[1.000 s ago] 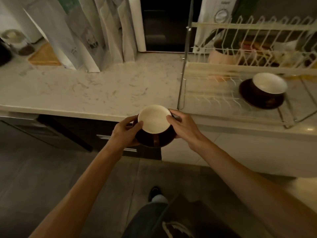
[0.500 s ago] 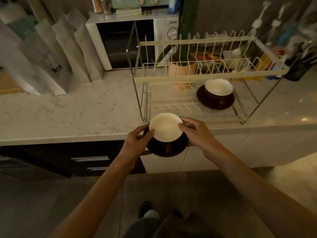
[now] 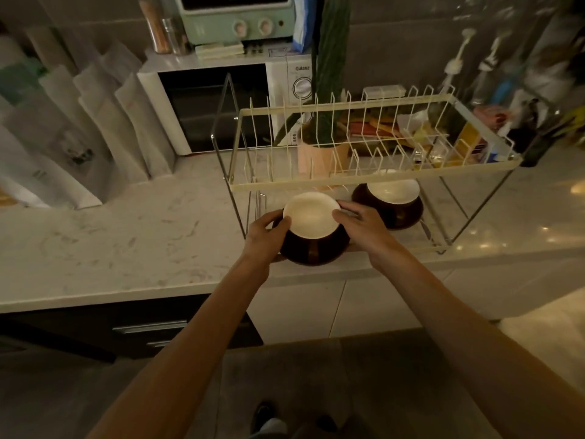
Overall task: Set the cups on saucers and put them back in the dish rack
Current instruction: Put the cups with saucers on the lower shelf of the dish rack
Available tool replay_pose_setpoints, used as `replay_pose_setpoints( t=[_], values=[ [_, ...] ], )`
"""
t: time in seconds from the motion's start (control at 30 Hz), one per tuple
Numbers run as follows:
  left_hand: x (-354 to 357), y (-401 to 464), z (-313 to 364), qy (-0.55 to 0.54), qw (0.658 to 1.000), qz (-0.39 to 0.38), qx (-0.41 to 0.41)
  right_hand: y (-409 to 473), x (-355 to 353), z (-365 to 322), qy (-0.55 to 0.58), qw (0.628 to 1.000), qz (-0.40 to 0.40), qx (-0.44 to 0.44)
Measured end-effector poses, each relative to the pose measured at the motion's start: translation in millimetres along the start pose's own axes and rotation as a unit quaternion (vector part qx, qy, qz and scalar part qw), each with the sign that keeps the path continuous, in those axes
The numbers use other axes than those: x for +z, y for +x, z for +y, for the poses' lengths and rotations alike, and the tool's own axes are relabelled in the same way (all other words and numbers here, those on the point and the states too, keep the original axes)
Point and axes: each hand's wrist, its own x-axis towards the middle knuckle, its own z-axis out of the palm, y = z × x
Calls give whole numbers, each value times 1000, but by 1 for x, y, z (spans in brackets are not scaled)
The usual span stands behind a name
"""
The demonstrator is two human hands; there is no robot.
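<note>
A dark brown cup with a cream inside (image 3: 311, 218) sits on a dark saucer (image 3: 313, 256), held at the front left opening of the two-tier wire dish rack (image 3: 345, 182), just under its upper shelf. My left hand (image 3: 266, 237) grips the cup and saucer from the left. My right hand (image 3: 359, 221) holds the cup's right side. A second brown cup (image 3: 392, 191) on its saucer (image 3: 410, 217) stands on the rack's lower tier, to the right and slightly behind.
A white microwave (image 3: 215, 106) with a mint toaster oven (image 3: 234, 17) on top stands behind the rack. Paper bags (image 3: 95, 128) line the left back. A potted plant (image 3: 323, 153) stands behind the rack, clutter at the right. The marble counter edge (image 3: 126, 293) runs below.
Both hands have carried the cup and saucer forward from in front of the counter edge up to the rack's lower tier. The view has lifted and shifted right.
</note>
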Motion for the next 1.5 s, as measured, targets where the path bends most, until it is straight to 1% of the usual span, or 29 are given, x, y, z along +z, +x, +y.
replay_pose_setpoints(
  t=[0.2, 0.27, 0.37, 0.47, 0.63, 0.87, 1.3, 1.5],
  values=[
    [3, 33, 6, 3, 999, 32, -18, 33, 10, -1, 5, 1000, 1, 11],
    [5, 41, 5, -3, 999, 36, -24, 41, 13, 0, -10, 1000, 4, 6],
    [9, 51, 2, 1, 999, 39, -23, 52, 15, 2, -33, 999, 10, 2],
    [13, 59, 1, 2, 999, 45, -16, 57, 16, 1, -25, 1000, 10, 5],
    [18, 67, 0, 6, 998, 62, -15, 62, 17, -2, -5, 1000, -5, 13],
    [20, 73, 0, -2, 997, 78, -23, 68, 26, 0, -8, 999, -39, -17],
    [17, 77, -3, 19, 997, 69, -19, 70, 29, 2, -3, 999, -37, -13],
    [17, 78, -3, 26, 997, 68, -16, 70, 30, -1, -17, 999, -32, -22]
  ],
)
